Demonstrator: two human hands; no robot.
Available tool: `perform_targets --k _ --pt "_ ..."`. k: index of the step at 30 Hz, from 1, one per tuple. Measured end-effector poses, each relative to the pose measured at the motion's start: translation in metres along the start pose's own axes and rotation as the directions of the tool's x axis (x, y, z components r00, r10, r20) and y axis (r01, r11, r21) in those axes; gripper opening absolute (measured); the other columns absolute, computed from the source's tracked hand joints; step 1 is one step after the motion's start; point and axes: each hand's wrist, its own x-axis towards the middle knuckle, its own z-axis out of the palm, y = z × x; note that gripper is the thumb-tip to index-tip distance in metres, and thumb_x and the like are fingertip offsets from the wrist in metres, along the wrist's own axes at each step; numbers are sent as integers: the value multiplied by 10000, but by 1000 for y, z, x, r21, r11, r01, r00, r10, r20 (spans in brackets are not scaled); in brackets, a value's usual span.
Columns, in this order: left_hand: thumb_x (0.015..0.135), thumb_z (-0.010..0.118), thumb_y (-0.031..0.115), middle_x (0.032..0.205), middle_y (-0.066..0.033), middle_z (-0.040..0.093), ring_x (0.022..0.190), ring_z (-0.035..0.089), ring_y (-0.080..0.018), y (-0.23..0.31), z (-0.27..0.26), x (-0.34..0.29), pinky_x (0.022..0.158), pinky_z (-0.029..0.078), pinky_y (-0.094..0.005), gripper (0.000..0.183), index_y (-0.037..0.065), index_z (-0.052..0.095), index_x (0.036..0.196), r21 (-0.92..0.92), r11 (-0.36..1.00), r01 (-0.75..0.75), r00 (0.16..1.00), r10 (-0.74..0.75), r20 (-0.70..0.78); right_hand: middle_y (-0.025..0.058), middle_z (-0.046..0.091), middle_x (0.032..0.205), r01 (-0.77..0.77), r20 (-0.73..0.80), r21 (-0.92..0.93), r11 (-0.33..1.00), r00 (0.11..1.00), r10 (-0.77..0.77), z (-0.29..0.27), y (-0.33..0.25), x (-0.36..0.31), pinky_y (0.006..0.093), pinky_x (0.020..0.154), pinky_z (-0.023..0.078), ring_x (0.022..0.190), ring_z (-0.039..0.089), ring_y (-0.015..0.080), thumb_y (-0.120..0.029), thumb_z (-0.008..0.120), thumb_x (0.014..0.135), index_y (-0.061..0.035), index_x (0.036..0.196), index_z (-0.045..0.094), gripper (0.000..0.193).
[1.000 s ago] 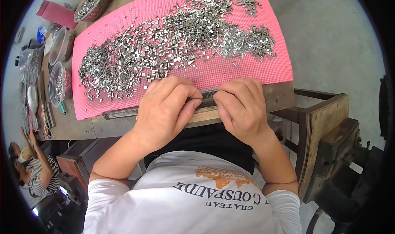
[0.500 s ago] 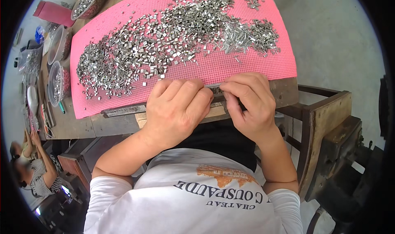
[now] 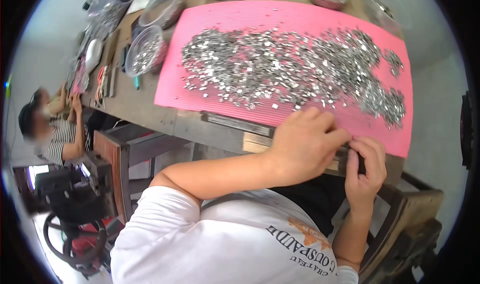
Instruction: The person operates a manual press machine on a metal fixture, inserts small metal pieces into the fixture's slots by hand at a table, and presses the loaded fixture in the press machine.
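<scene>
A long dark metal bar (image 3: 237, 124) lies along the front edge of the work table, beside a pink ribbed mat (image 3: 172, 91). My left hand (image 3: 306, 145) is closed over the bar's right part, its fingertips curled out of sight. Close beside it, my right hand (image 3: 368, 168) pinches with thumb and forefinger near the same bar. Whatever small thing the fingers hold is hidden. Small shiny metal pieces (image 3: 280, 66) are spread in a wide heap across the mat, just beyond my hands. A pale wooden block (image 3: 256, 142) shows under the bar.
Clear plastic tubs of metal pieces (image 3: 146, 51) stand at the table's left and far side. Pliers with red handles (image 3: 100, 86) and a teal-capped tool (image 3: 137, 82) lie left of the mat. Another person (image 3: 59, 134) works at the far left, beyond a black handwheel machine (image 3: 75, 219).
The view has swung left, so the mat and my hands appear farther right. Both hands stay together at the bar, fingers still closed.
</scene>
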Motion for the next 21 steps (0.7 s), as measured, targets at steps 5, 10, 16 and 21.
perform_targets --k 5,10,16,21 --pt "807 713 90 1033 -49 587 971 573 -277 6 -9 -4 788 458 -406 407 175 703 1205 34 999 25 999 -27 47 150 694 1050 -35 51 13 999 998 35 -4 -6 3 404 902 514 983 653 328 98 675 856 16 1018 695 183" --pt "771 686 12 1156 -76 659 1051 632 -292 -22 -39 -18 880 494 -418 472 117 702 1231 -146 981 -128 987 112 -117 158 691 1052 -21 124 -8 1000 992 22 -11 -16 13 398 910 508 986 653 323 83 652 883 22 1041 684 173" --pt "770 676 -69 1069 -81 749 1065 711 -307 -96 -113 -47 912 563 -412 361 102 782 1070 239 971 -16 969 74 -235 159 690 1044 6 142 -104 995 990 9 -8 -24 20 400 913 503 984 651 321 61 645 902 22 1040 679 148" --pt "818 666 -37 1240 -51 751 1230 670 -294 -137 -143 -76 1055 521 -453 415 161 789 1161 390 920 40 985 30 -171 144 696 1030 126 173 -152 980 980 -99 10 -47 42 415 935 468 987 647 328 22 681 889 6 1037 688 148"
